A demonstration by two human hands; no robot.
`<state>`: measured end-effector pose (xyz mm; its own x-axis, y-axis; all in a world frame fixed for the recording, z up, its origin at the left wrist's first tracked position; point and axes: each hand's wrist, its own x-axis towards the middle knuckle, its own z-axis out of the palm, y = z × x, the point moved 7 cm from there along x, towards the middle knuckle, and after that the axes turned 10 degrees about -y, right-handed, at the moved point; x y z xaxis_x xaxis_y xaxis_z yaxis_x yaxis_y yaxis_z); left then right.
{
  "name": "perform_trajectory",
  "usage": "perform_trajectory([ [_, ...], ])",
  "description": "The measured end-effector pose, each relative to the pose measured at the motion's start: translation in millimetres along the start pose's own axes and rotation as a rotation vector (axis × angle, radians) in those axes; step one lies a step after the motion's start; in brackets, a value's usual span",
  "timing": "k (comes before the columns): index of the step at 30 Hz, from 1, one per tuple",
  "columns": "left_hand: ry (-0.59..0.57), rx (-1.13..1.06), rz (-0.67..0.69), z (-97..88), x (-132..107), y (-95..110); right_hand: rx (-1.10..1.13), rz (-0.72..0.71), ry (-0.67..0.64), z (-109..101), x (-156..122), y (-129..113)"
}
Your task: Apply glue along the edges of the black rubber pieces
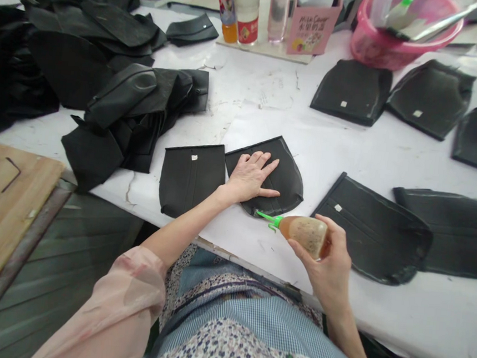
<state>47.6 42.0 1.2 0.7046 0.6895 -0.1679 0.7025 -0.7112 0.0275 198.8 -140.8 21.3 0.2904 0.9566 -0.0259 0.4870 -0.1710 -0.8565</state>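
Left hand (252, 176): I see it open, palm down, fingers spread flat on the rounded black piece (289, 175).
Right hand (331, 265): closed around the amber bottle (306, 234), just right of that piece's near edge. The green nozzle (269, 219) points left, its tip at the piece's near rim.
Risk, spill: with the bottle lying almost level, I judge a hard squeeze could run liquid past the rim onto the table (270, 98) in front of the piece.
Risk, fingers: the thumb lies close to the nozzle tip, so liquid could reach it.
Risk, neighbour: the square black piece (190, 177) sits just left of the rounded piece, so stray liquid could foul it.
Hidden: I cannot tell whether the tip touches the rim or whether anything is flowing.
Cut off: the heap of black parts (120, 102), far left of the piece, runs out of frame.
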Motion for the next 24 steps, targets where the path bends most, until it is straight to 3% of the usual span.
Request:
perform_trajectory([
  [8,0.003,-0.004,-0.017,1.1,-1,1,0.105,0.056,-0.034,1,-4,2],
  [14,0.021,0.009,-0.026,1.4,-1,4,0.472,0.229,-0.079,-6,-8,15],
  [24,0.058,0.013,-0.17,-0.5,0,16,0.734,0.226,0.188,-25,-9,23],
])
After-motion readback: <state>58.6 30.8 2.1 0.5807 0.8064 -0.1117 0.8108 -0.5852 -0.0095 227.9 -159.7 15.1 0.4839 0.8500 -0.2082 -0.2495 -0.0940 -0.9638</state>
